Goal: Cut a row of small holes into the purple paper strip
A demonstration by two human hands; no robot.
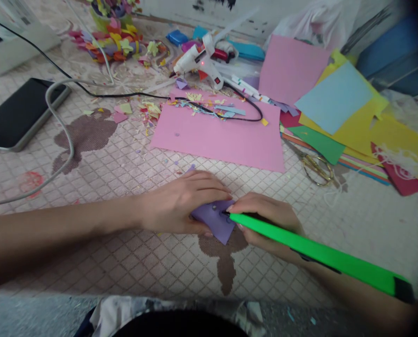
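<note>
A small piece of purple paper (220, 228) lies on the patterned tablecloth (149, 260) near its front edge. My left hand (191, 199) holds the paper from the left, fingers over its top and thumb along its lower edge. A small round hole and a curved dark mark show on the paper. In my right hand (268, 213) is a bright green utility knife (310, 248), its dark tip touching the paper by the mark. The knife's black end points to the lower right, over my forearm.
Beyond my hands lies a pink sheet (219, 140) with paper scraps and a black cable. A white glue gun (198, 61) with a lit red light rests behind it. Gold-handled scissors (316, 168) and coloured papers (335, 98) are at right, a phone (19, 117) at left.
</note>
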